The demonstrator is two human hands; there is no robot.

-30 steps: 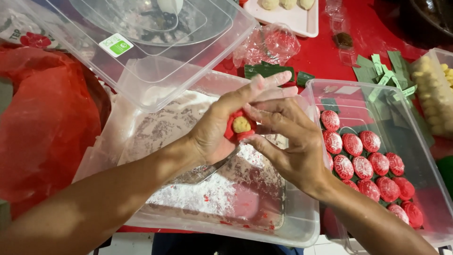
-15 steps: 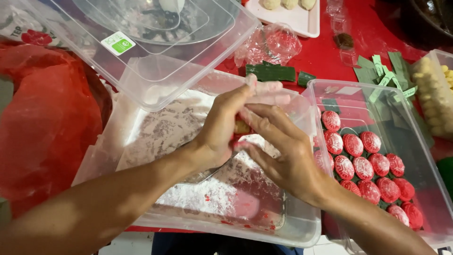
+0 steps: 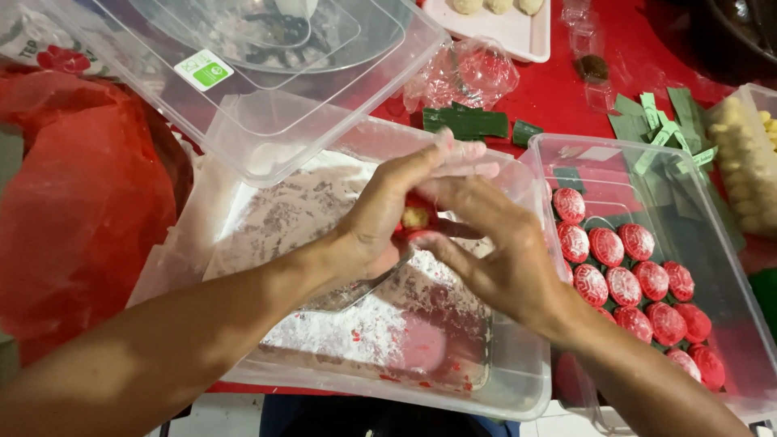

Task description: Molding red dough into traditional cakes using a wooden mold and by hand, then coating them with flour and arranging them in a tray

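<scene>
From the head camera we see both hands cupped together over the clear plastic tub dusted with white flour. Our left hand and right hand close around a small lump of red dough with a pale yellow filling. The red skin wraps the filling only partly: a yellow patch shows at the centre, ringed by glossy red, and most of the lump is hidden by our fingers, which are powdered white. The lump sits above the tub's far half, clear of the flour.

Just right of the tub stands a second clear plastic box holding rows of round red moulded cakes, flat and patterned. Beyond the tub lie dark green leaf strips. Overlapping its far left corner is an empty clear plastic container, and left of the tub lies a red plastic bag.
</scene>
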